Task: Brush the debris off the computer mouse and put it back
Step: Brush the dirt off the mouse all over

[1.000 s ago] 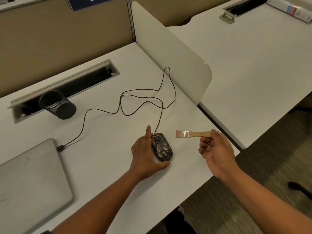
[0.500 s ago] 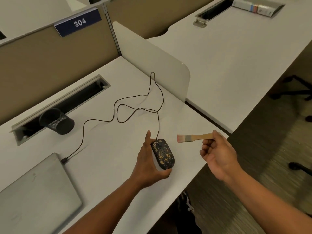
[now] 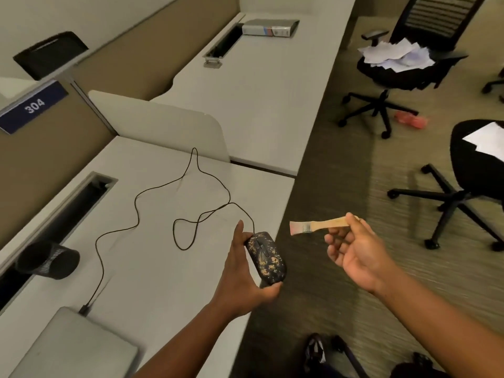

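Note:
A black computer mouse point(image 3: 266, 257) speckled with tan debris is gripped from its left side by my left hand point(image 3: 241, 276), right at the desk's front edge point(image 3: 283, 203). Its black cable point(image 3: 136, 214) loops back over the white desk to a plug beside the laptop. To the right of the mouse and apart from it, out over the carpet, my right hand point(image 3: 354, 252) pinches the wooden handle of a small flat brush point(image 3: 313, 226). The bristles point left toward the mouse.
A closed grey laptop point(image 3: 73, 347) lies at the near left. A black mesh cup point(image 3: 49, 259) lies on its side by the cable slot point(image 3: 68, 205). A white divider point(image 3: 163, 126) stands behind. Office chairs point(image 3: 403, 66) with papers are on the carpet to the right.
My left hand has closed around the mouse and brought it to the desk's front edge, trailing the cable. The right hand with the brush stays beside it. The view swung right.

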Demonstrator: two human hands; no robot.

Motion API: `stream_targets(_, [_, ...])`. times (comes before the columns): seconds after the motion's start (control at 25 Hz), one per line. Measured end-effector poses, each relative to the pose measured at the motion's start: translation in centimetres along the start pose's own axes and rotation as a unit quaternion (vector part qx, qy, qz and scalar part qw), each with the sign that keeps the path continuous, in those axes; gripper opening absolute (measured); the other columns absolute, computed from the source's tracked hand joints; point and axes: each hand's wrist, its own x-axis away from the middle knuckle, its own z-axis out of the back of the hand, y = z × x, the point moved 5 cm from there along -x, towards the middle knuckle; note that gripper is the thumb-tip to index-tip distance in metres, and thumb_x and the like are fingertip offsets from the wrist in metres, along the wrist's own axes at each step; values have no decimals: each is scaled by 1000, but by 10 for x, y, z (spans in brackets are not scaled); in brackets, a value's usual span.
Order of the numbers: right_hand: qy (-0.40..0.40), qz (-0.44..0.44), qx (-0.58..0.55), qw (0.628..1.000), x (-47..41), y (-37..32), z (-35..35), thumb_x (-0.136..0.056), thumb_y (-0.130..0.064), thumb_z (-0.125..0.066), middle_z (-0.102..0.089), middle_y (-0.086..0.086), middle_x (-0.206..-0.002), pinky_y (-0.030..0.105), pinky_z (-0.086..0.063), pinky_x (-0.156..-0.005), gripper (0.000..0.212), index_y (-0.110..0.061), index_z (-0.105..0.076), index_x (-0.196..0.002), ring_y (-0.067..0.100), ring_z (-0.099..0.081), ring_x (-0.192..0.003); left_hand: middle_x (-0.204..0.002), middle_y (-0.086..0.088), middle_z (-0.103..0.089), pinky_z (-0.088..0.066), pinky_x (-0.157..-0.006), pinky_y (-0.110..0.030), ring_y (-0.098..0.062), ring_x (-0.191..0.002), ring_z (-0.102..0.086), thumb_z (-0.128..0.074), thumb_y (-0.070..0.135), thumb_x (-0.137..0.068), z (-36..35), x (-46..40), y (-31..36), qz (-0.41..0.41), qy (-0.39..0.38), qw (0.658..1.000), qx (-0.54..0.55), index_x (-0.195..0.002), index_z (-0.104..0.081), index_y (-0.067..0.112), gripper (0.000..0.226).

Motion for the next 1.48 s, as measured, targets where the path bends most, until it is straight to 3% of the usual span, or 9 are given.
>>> stream_targets(0.2, [8,-2,-29,1000,-18,-13,38,-108,-30,-49,-74,16,-84,31,-59,-57,17,-14,-51,-113,27,-75,-75,-146,25,-34,-41,-120,-35,-5,-140,-42,-94,53,-59,-36,-20,20,-12,-45,999,-19,-148,20,63,146])
stream_targets(0.32, [1,3,-18,1000,-30,-23,53,-104,-16,-58,-72,14,-82,29,-60,-59,9,-10,-56,-110,23,-74,-73,-154,22,-31,-43,-119,-42,-10,-144,-41,-93,53,-59,-59,-34,29,-16,-69,997,-36,-150,20,62,146])
stream_targets(0.48, [-22,7,4,1000,-40,-33,63,-95,-7,-69,-76,9,-80,28,-56,-64,15,-9,-63,-109,17,-70,-74,-157,19,-28,-42,-119,-46,-12,-145,-38,-92,54,-60,-77,-47,44,-18,-98,994,-46,-145,20,69,141])
stream_targets(0.6, [-28,3,-5,1000,-48,-37,69,-89,-5,-73,-76,11,-81,25,-57,-58,13,-8,-70,-101,15,-71,-69,-158,17,-27,-42,-119,-44,-12,-146,-38,-91,54,-61,-87,-52,45,-26,-124,990,-65,-153,20,58,145])
stream_targets(0.8, [-15,3,-11,1000,-52,-26,65,-91,-5,-73,-71,11,-76,23,-57,-54,4,-7,-71,-95,16,-65,-64,-157,12,-31,-40,-119,-43,-10,-144,-38,-92,51,-64,-88,-55,38,-52,-157,981,-102,-162,2,31,137])
stream_targets(1.08, [-18,30,27,999,-57,-16,52,-94,-13,-73,-72,13,-85,24,-60,-57,10,-7,-70,-101,17,-66,-68,-160,15,-26,-39,-120,-46,-12,-147,-35,-91,50,-66,-77,-55,30,-71,-181,975,-106,-152,21,58,142])
stream_targets(1.24, [-56,38,56,996,-59,-18,45,-94,-10,-71,-76,9,-81,25,-62,-62,14,-4,-71,-107,14,-69,-67,-157,25,-22,-39,-121,-46,-8,-148,-32,-91,50,-66,-78,-54,31,-71,-198,973,-98,-149,22,64,141])
stream_targets(1.48, [-59,55,68,994,-64,-19,48,-95,-10,-70,-76,8,-81,25,-63,-65,13,-3,-71,-106,14,-69,-66,-161,19,-22,-38,-123,-39,-3,-150,-29,-93,44,-66,-82,-51,35,-70,-192,975,-91,-149,17,66,139])
